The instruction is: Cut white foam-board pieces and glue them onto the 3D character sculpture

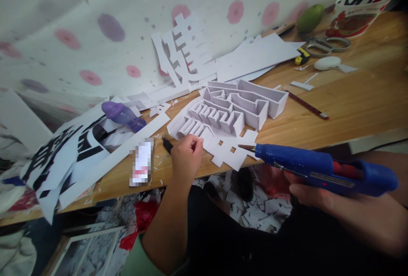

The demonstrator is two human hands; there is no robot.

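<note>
My left hand (186, 153) is closed in a pinch at the near-left edge of a white foam-board letter form (239, 118). Whatever lies between its fingertips is hidden. Thin upright walls stand along the form's strokes, while a flat part with small square holes (234, 152) reaches over the table's front edge. My right hand (306, 191) is wrapped round a blue hot glue gun (296, 161). The gun points left, its metal nozzle over the flat part near a square hole. A black pen (166, 144) lies beside my left hand, partly covered.
A cut-out white character (181, 50) leans on the spotted curtain. White sheets (255, 59), scissors (328, 46), a pencil (307, 105) and a paper tub (357, 16) lie to the right. A purple bottle (124, 115) and printed papers (63, 152) occupy the left. Scraps (261, 212) cover the floor.
</note>
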